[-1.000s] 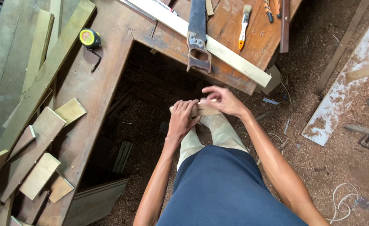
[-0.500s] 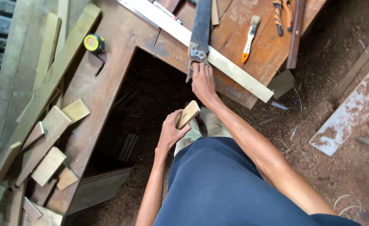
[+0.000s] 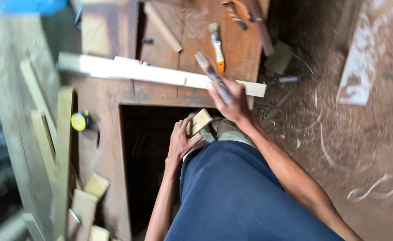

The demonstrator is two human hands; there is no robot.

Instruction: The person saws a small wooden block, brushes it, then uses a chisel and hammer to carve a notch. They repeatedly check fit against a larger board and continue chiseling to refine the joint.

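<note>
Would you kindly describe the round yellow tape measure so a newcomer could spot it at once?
Start at the brown wooden workbench with the dark square opening. Left of that opening, beside the pale upright wooden slats, sits the round yellow and black tape measure. It is the only round, brightly coloured thing among straight pieces of wood.

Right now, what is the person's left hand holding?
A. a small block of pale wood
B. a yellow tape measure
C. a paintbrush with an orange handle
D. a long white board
A. The left hand grips a small block of pale wood in front of the body, while the tape measure, the paintbrush and the long white board all lie on the workbench.
</note>
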